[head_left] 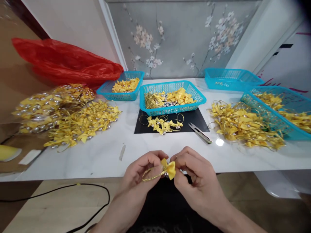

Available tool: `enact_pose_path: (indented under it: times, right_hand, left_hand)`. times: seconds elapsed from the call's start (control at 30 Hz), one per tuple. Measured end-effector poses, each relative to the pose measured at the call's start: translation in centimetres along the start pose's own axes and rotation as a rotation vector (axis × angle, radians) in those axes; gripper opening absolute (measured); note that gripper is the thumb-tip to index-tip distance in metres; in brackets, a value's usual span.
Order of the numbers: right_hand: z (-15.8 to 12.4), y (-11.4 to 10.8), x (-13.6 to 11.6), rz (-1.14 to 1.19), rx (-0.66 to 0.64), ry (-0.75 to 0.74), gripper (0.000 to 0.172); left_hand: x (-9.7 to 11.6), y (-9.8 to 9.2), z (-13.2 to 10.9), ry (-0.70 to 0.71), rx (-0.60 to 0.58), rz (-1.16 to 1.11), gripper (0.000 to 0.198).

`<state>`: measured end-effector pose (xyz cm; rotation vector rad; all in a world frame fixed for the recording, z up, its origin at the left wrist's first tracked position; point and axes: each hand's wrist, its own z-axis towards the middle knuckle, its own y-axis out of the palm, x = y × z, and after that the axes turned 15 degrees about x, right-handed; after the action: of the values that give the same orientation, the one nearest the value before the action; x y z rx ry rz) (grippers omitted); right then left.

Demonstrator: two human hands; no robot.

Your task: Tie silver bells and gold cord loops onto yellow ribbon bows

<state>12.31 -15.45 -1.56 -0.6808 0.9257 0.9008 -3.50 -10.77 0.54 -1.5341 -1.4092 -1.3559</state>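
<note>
Near the table's front edge, my left hand [143, 173] pinches a yellow ribbon bow [171, 169] with a gold cord loop and a silver bead under it. My right hand [194, 171] is closed at the bow's right side, thumb and forefinger on its edge. Beyond my hands, several finished-looking bows [164, 124] with beads and cords lie on a black mat [141, 126]. Metal thread snips [200, 133] rest at the mat's right edge. Behind them stands a blue basket [172, 84] holding bows, beads and gold cords.
Heaps of bows lie on the table [97, 155] at left [82, 123] and right [245, 126]. More blue baskets stand at back left [121, 96], back right [230, 79] and far right [274, 116]. A red plastic bag [68, 63] is at left; a black cable [97, 186] hangs below.
</note>
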Motion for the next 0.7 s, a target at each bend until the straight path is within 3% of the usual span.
enact_pose_path:
  times: [0.13, 0.3, 0.43, 0.7]
  right_hand:
    - [0.0, -0.2, 0.3, -0.051, -0.001, -0.027, 0.020]
    - [0.1, -0.1, 0.3, -0.122, 0.063, -0.185, 0.022]
    - [0.1, 0.0, 0.5, -0.158, 0.108, -0.263, 0.025]
    - [0.2, 0.4, 1.3, -0.151, 0.070, -0.252, 0.026]
  left_hand:
    - [0.0, 0.3, 0.2, 0.007, 0.008, -0.026, 0.022]
    - [-0.1, 0.3, 0.3, -0.008, -0.009, 0.031, 0.027]
    - [0.1, 0.3, 0.5, -0.098, 0.017, -0.035, 0.026]
    - [0.1, 0.3, 1.1, -0.287, 0.050, -0.278, 0.014]
